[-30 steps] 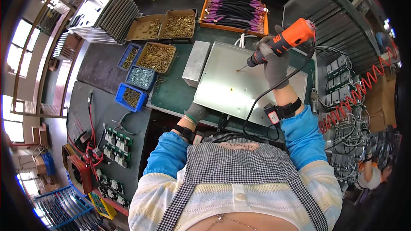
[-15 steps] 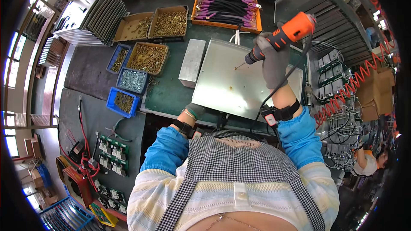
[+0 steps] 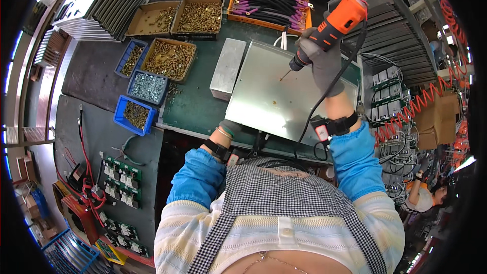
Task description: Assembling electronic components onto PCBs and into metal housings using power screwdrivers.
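Note:
My right hand (image 3: 320, 60), in a grey glove, grips an orange and black electric screwdriver (image 3: 329, 25) and holds its bit just above a flat grey metal plate (image 3: 274, 99) on the green bench. A few small screws lie on the plate near the bit. My left hand (image 3: 228, 128), also gloved, rests at the plate's near left edge; its fingers are mostly hidden, so I cannot tell whether it grips the plate. A black cord runs from the tool down past my right wrist.
A grey metal block (image 3: 227, 68) lies left of the plate. Boxes of brass screws (image 3: 170, 59) and blue bins (image 3: 135, 114) stand further left. An orange tray of purple-tipped cables (image 3: 269, 4) sits behind. Green circuit boards (image 3: 120, 175) lie low left. Another person (image 3: 426, 195) works at the right.
My right hand has brought the screwdriver down and a little nearer to the plate. My left hand stays at the plate's near edge.

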### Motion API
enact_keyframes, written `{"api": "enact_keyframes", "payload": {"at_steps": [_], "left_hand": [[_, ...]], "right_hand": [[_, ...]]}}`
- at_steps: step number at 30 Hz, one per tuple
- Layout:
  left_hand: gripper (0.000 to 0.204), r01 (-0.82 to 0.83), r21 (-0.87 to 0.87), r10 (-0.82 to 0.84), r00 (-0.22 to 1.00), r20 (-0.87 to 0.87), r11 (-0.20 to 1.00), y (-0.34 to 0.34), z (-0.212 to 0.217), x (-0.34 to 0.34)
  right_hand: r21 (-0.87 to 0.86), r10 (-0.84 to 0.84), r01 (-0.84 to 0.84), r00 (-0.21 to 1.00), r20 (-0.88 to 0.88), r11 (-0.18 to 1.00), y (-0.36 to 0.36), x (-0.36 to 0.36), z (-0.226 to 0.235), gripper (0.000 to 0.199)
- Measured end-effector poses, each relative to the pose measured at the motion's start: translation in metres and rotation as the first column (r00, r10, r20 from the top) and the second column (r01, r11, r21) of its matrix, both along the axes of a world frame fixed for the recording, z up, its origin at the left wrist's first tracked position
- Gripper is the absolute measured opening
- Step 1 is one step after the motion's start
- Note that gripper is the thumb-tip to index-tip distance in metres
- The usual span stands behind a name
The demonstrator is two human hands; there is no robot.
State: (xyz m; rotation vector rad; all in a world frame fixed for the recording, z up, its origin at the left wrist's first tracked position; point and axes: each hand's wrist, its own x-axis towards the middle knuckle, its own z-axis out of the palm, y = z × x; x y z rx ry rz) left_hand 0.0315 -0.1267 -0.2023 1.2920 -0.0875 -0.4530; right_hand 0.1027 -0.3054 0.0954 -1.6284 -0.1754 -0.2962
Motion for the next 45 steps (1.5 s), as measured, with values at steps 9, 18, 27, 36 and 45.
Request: {"api": "enact_keyframes", "payload": {"at_steps": [9, 18, 27, 36, 45], "left_hand": [[0.039, -0.009, 0.205, -0.003, 0.998, 0.057, 0.979, -0.016, -0.026, 0.018], [0.040, 0.003, 0.268, -0.013, 0.999, 0.038, 0.963, -0.022, -0.041, 0.008], [0.040, 0.001, 0.308, -0.008, 1.000, 0.021, 0.951, -0.013, -0.043, 0.017], [0.041, -0.005, 0.333, 0.002, 1.000, 0.010, 0.943, -0.018, -0.042, 0.012], [0.042, -0.017, 0.336, 0.014, 1.000, 0.011, 0.942, -0.023, -0.040, 0.009]], "right_hand": [[0.171, 0.112, -0.117, 0.993, 0.037, 0.978, -0.013, -0.003, -0.008, 0.081], [0.213, 0.000, -0.021, 0.995, 0.097, 0.977, -0.003, -0.011, -0.011, 0.081], [0.170, -0.034, 0.011, 0.990, 0.134, 0.985, -0.001, -0.014, -0.016, 0.082], [0.158, -0.060, 0.040, 0.990, 0.125, 0.987, -0.001, -0.014, -0.019, 0.083], [-0.053, 0.078, -0.078, 0.997, 0.005, 0.996, 0.007, -0.005, -0.004, 0.081]]}}
